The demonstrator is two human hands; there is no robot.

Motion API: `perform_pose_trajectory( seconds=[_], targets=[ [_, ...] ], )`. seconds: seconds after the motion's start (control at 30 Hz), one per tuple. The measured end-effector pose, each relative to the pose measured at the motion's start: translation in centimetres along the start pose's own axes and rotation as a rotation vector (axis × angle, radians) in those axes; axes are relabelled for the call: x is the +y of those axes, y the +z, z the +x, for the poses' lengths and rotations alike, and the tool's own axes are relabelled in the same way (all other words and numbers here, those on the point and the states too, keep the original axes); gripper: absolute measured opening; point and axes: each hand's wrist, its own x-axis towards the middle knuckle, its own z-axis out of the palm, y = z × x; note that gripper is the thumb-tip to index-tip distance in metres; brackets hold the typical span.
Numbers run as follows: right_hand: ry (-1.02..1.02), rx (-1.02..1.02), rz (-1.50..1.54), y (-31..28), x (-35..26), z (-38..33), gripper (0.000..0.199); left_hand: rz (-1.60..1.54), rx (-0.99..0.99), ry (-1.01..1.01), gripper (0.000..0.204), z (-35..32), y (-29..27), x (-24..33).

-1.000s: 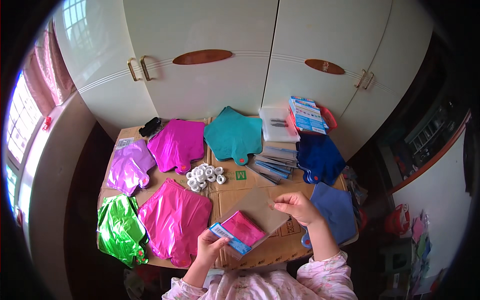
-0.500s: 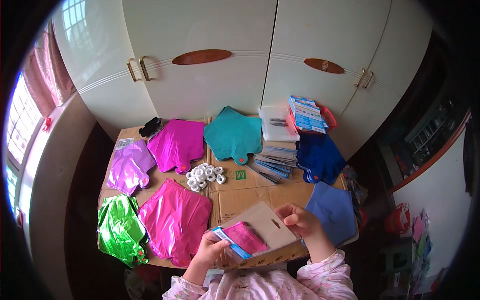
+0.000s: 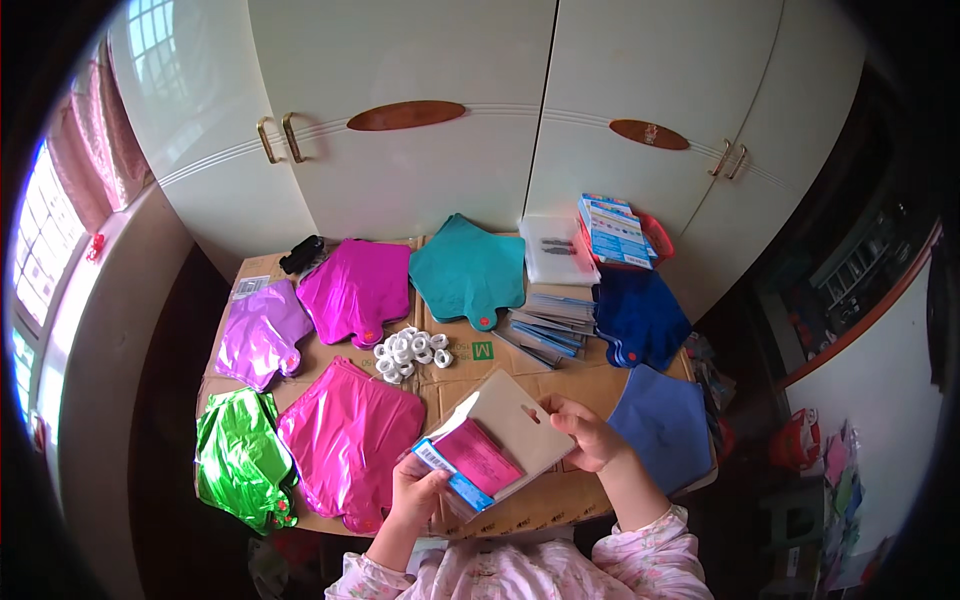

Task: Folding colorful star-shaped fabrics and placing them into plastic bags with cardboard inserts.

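Above the near edge of the cardboard-covered table, both hands hold a flat clear package (image 3: 502, 408) at a tilt. Inside it are a greyish-beige backing with a hang hole, a folded pink foil piece (image 3: 478, 458) and a blue-and-white printed strip (image 3: 452, 476). My left hand (image 3: 416, 490) grips the lower left corner by the strip, thumb on top. My right hand (image 3: 588, 434) pinches the right edge close to the hang hole. Left of the package lies a pile of shiny pink star-shaped foil balloons (image 3: 350, 440); beyond it is a heap of white ribbon rolls (image 3: 405, 350).
More foil piles surround the work spot: green (image 3: 240, 455), lilac (image 3: 260, 332), magenta (image 3: 355, 290), teal (image 3: 467, 268), dark blue (image 3: 642, 318) and dull blue (image 3: 660, 425). Stacked packages (image 3: 550, 325), clear bags (image 3: 560, 250) and a red basket (image 3: 655, 238) with printed boxes stand farther back.
The package has turned so its hang-hole end points farther away and up. The right hand has shifted slightly with it; both hands keep their hold.
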Motion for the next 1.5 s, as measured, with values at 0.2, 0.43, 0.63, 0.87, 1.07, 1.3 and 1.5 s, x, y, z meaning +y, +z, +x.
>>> perform_pose_trajectory(
  seconds=[0.2, 0.43, 0.63, 0.87, 1.07, 1.3, 1.5],
  targets=[
    [-0.186, 0.123, -0.445, -0.1, -0.2, 0.4, 0.022, 0.084, 0.056, 0.038, 0.031, -0.2, -0.4, -0.4],
    [-0.160, 0.243, -0.553, -3.5, 1.2, 2.8, 0.022, 0.675, 0.290, 0.174, 0.044, -0.4, 0.9, -0.3],
    [-0.263, 0.414, -1.102, -6.2, 3.9, 4.2, 0.020, 1.765, -0.159, 0.614, 0.038, -0.5, 1.6, 1.5],
    [-0.708, -0.005, -1.751, -5.4, 3.7, 4.0, 0.010, 1.898, -0.429, 0.635, 0.031, 0.4, 0.4, 0.7],
    [-0.794, -0.234, -1.919, -6.1, 3.5, 3.3, 0.014, 1.900, -0.462, 0.630, 0.032, 0.6, 0.3, 0.6],
    [-0.863, -0.291, -1.983, -7.0, 4.1, 3.6, 0.014, 1.889, -0.466, 0.639, 0.031, 0.6, 0.3, 0.8],
    [-0.956, -0.265, -2.013, -7.2, 4.8, 3.7, 0.013, 1.874, -0.451, 0.668, 0.029, 0.6, 0.4, 0.7]
  ],
)
